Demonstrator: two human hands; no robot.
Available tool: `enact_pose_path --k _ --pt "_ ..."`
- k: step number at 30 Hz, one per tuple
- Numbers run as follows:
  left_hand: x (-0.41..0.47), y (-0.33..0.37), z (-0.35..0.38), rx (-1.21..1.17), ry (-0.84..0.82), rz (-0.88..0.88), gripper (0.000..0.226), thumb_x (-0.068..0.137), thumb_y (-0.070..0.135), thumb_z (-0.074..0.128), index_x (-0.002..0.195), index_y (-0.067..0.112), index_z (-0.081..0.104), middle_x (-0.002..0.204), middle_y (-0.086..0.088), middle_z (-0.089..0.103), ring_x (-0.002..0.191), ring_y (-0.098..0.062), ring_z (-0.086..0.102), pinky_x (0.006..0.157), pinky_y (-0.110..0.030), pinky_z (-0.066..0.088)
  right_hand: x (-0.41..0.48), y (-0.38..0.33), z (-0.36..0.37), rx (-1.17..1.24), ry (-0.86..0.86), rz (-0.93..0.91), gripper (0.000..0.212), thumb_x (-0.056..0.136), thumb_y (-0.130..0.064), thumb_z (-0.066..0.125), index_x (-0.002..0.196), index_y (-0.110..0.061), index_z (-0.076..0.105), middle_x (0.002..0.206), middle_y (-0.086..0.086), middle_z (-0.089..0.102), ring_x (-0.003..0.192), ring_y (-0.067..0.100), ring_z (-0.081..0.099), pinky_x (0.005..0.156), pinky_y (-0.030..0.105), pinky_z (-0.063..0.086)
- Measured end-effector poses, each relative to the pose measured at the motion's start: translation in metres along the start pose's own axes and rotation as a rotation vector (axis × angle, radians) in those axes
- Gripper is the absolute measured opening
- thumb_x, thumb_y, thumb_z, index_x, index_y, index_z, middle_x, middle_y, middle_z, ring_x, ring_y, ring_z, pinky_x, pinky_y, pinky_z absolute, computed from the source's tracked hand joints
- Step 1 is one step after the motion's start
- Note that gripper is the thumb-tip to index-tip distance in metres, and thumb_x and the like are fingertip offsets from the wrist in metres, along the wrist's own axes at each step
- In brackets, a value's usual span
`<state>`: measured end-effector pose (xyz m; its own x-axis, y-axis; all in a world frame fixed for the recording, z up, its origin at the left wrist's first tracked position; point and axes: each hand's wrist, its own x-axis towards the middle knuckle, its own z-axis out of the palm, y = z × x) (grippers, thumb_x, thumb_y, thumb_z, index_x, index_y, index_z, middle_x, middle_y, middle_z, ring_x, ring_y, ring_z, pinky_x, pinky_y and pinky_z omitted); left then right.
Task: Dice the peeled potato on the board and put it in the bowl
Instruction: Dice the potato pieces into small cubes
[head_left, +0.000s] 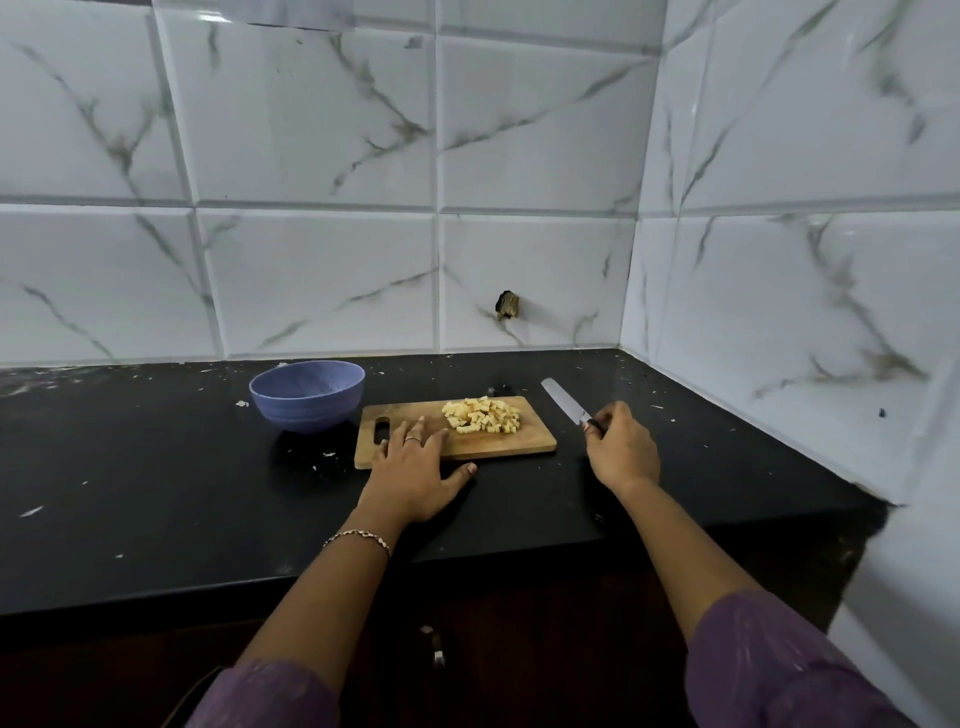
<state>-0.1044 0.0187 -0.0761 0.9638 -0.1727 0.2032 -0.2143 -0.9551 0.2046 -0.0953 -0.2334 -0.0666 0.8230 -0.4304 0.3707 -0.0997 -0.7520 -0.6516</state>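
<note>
Since the potato (480, 415) lies as a heap of small cubes on the far right part of the board (509, 444), the cutting reads as finished; no whole piece or uncut slab shows. What is left, in my judgement, is the entire transfer. The cubes all sit on the board and none can be seen in the bowl (306, 410), though its floor is only partly in view. The bowl stands upright on the desk (156, 493) just beside the board's left end, near the handle slot and apart from the heap.

Your left hand (415, 467) is released. Its fingers are straight and spread, lying flat across the near left part of the board, with the thumb out on the desk along the board's near edge. It holds nothing and stops just short of the cubes.

Your right hand (621, 452) is grasping the knife (563, 401) by its handle, fingers curled round it, to the right of the board and clear of it. The blade points away toward the tiled wall, low over the desk. Whether it rests on the surface cannot be told.
</note>
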Motion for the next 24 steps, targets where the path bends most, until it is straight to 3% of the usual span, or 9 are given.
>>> enact_pose_path --k 6,11,18,21,24 --pt "-0.001 0.005 -0.001 0.124 0.081 0.065 0.070 0.095 0.064 0.035 0.152 0.024 0.031 0.163 -0.005 0.019 0.150 -0.025 0.010 0.121 -0.049 0.011 0.000 0.005 -0.005 0.021 -0.013 0.085 0.025 0.087 -0.016 0.071 0.109 -0.017 0.057 0.110 0.005 0.067 0.106 0.027 0.062 0.084 0.034 0.048" --pt "0.008 0.012 -0.003 0.314 0.122 0.180 0.071 0.095 0.067 0.026 0.151 0.023 0.031 0.161 -0.005 0.023 0.149 -0.024 0.015 0.120 -0.052 0.011 0.005 0.001 -0.002 -0.047 -0.013 0.115 0.018 0.090 -0.030 0.069 0.103 -0.023 0.059 0.105 0.001 0.067 0.101 0.023 0.063 0.076 0.031 0.047" --pt "0.018 0.019 0.000 0.249 0.112 0.092 0.054 0.096 0.060 0.034 0.128 0.021 0.054 0.142 -0.006 0.049 0.132 -0.024 0.041 0.108 -0.043 0.033 0.013 -0.002 0.004 -0.188 -0.007 0.082 0.023 0.090 -0.037 0.066 0.106 -0.020 0.062 0.106 0.001 0.067 0.103 0.023 0.063 0.072 0.029 0.043" --pt "0.021 0.016 0.003 0.115 0.095 0.047 0.047 0.096 0.056 0.041 0.124 0.022 0.054 0.131 -0.005 0.057 0.124 -0.023 0.048 0.102 -0.040 0.042 0.015 -0.001 0.008 -0.265 0.005 0.027 0.026 0.090 -0.039 0.064 0.106 -0.018 0.063 0.107 0.003 0.066 0.104 0.025 0.063 0.076 0.032 0.049" --pt "0.024 0.011 0.006 0.033 0.097 0.029 0.044 0.095 0.054 0.046 0.125 0.023 0.053 0.133 -0.002 0.056 0.126 -0.022 0.048 0.104 -0.041 0.041 0.016 -0.001 0.009 -0.288 0.021 0.000 0.028 0.089 -0.039 0.065 0.108 -0.018 0.064 0.108 0.003 0.066 0.104 0.025 0.063 0.079 0.035 0.053"
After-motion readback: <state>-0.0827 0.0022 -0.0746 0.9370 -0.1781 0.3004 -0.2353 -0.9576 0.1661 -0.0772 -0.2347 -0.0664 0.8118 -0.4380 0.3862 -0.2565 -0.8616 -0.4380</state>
